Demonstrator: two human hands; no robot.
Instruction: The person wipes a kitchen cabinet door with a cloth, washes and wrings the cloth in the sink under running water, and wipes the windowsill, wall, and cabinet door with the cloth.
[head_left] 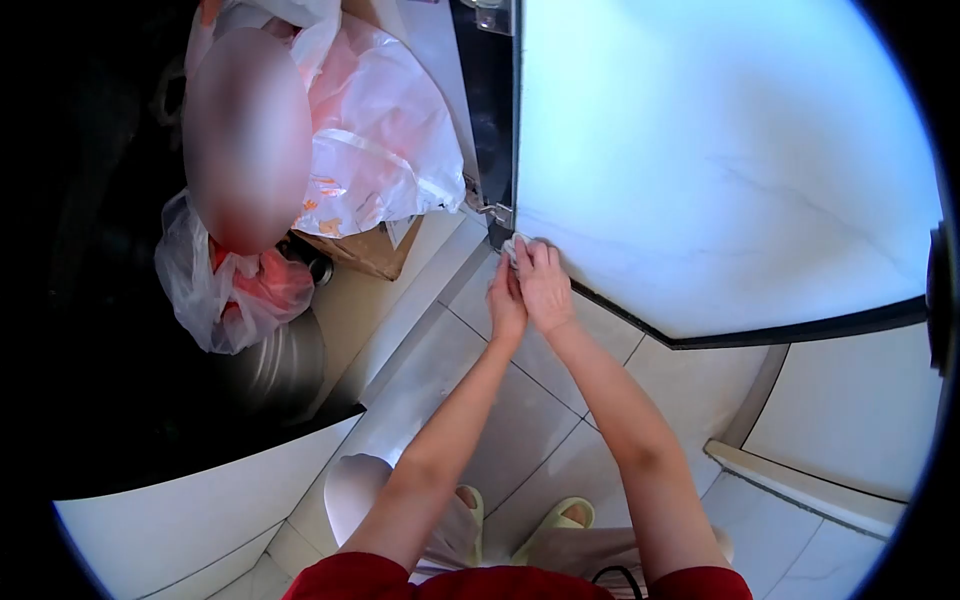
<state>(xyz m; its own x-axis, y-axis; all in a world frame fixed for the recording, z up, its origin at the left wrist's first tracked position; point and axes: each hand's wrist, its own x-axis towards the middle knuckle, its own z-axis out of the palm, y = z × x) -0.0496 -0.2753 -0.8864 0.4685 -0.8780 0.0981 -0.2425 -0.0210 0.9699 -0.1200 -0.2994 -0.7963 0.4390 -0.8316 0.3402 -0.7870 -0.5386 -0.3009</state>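
Both hands meet at the lower hinge-side corner of a white door panel (700, 180) with a dark edge. A small crumpled whitish cloth (512, 247) lies under the fingers, close to a metal hinge (496, 212). My left hand (507, 308) has its fingers closed at the cloth's lower side. On the right, my right hand (543, 285) presses the cloth with bent fingertips. The palms are turned out of sight, and the hands touch each other.
Inside the open cabinet at left are a white and red plastic bag (375, 130), a clear bag with red contents (240, 300), a cardboard box (365, 250) and a metal container (285, 365). Below are floor tiles (520, 400) and feet in yellow-green slippers (560, 520).
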